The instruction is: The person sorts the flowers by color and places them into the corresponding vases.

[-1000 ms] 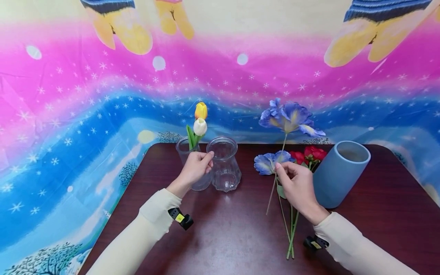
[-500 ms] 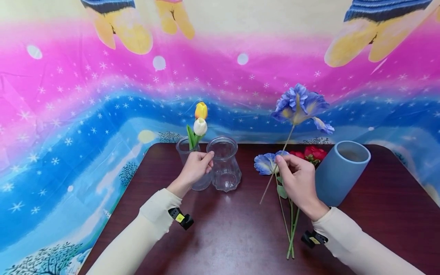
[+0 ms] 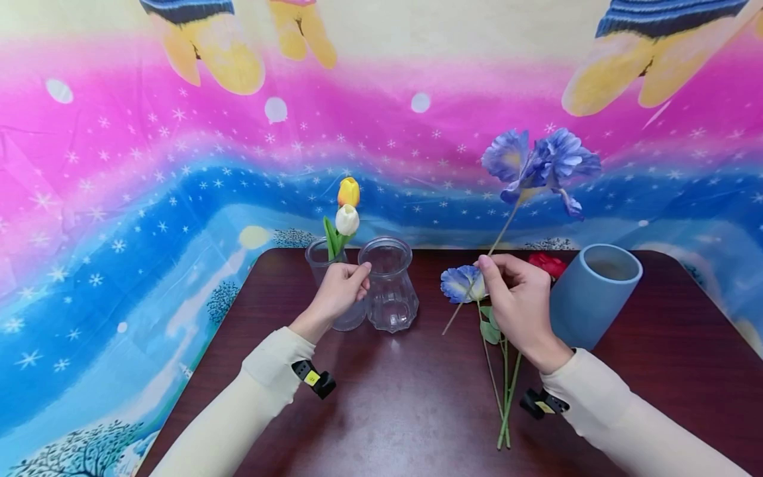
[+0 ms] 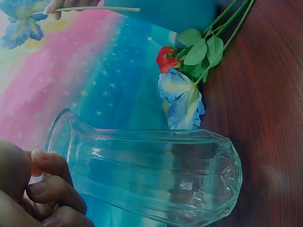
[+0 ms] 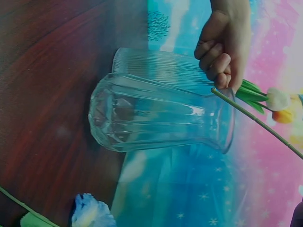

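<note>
My right hand (image 3: 518, 301) pinches the thin stem of a blue-purple iris (image 3: 536, 165) between thumb and fingers. Its bloom is raised above the table, and the stem slants down left past the fingertips. In the right wrist view, the stem end (image 5: 227, 99) overlaps the mouth of a faceted clear glass vase (image 5: 165, 118). My left hand (image 3: 342, 288) is curled beside that vase's rim, with nothing showing in its fingers. Partly behind it stands a ribbed glass vase (image 5: 156, 66) with a yellow tulip (image 3: 348, 192) and a white tulip (image 3: 347, 220) in it.
Another blue iris (image 3: 461, 283) lies on the dark wooden table (image 3: 381, 411), beside red flowers (image 3: 547, 264) with crossed green stems. A tall blue vase (image 3: 587, 305) stands at the right. A printed cloth (image 3: 369, 119) hangs behind the table.
My right hand has raised the iris, carrying it slightly up and right while the stem tilts and the bloom turns. The left hand and the glass vases have stayed in place.
</note>
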`<state>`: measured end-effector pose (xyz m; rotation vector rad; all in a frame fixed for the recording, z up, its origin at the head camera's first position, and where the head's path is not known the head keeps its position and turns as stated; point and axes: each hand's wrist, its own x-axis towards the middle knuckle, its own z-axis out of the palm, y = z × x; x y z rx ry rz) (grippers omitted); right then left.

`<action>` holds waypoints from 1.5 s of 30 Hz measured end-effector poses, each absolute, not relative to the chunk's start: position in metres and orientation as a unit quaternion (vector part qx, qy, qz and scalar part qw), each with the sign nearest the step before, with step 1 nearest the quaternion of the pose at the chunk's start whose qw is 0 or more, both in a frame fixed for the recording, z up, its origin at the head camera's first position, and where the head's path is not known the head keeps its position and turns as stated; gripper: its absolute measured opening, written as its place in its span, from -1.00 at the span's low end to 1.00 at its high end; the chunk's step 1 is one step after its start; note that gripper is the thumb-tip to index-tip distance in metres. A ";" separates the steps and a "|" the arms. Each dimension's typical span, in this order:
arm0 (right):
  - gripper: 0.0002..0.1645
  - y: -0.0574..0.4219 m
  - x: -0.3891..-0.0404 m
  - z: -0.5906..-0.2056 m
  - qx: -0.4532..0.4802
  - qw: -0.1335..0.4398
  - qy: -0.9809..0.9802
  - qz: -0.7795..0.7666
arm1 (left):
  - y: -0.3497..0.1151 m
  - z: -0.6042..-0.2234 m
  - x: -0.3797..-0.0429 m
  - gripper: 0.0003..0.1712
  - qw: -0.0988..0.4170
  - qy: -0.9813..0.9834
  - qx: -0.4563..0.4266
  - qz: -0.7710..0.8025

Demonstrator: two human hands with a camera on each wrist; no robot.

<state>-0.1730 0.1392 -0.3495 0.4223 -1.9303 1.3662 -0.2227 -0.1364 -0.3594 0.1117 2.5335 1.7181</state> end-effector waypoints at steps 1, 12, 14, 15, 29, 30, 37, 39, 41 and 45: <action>-0.86 0.139 -0.173 -0.348 0.165 0.361 -0.747 0.533 | -0.137 -0.360 -0.223 -0.43 0.039 0.826 0.036 0.561; -0.87 0.131 -0.178 -0.333 0.187 0.373 -0.731 0.540 | -0.138 -0.360 -0.223 -0.43 0.045 0.825 0.034 0.562; -0.86 0.128 -0.179 -0.328 0.191 0.376 -0.726 0.543 | -0.138 -0.360 -0.223 -0.43 0.044 0.826 0.034 0.561; -0.86 0.127 -0.179 -0.326 0.194 0.377 -0.723 0.545 | -0.138 -0.360 -0.222 -0.43 0.044 0.826 0.034 0.561; -0.82 0.120 -0.190 -0.306 0.216 0.382 -0.703 0.560 | -0.137 -0.359 -0.223 -0.43 0.047 0.828 0.036 0.558; -0.82 0.120 -0.191 -0.305 0.216 0.383 -0.701 0.561 | -0.137 -0.359 -0.223 -0.44 0.048 0.827 0.037 0.559; -0.82 0.117 -0.197 -0.300 0.217 0.384 -0.700 0.561 | -0.137 -0.359 -0.222 -0.43 0.052 0.826 0.032 0.561; -0.81 0.115 -0.199 -0.298 0.213 0.384 -0.701 0.562 | -0.137 -0.359 -0.222 -0.43 0.052 0.824 0.031 0.563; -0.82 0.114 -0.201 -0.298 0.206 0.386 -0.702 0.563 | -0.137 -0.360 -0.222 -0.43 0.050 0.823 0.030 0.564; -0.82 0.112 -0.210 -0.300 0.192 0.388 -0.703 0.564 | -0.137 -0.361 -0.222 -0.43 0.045 0.826 0.028 0.561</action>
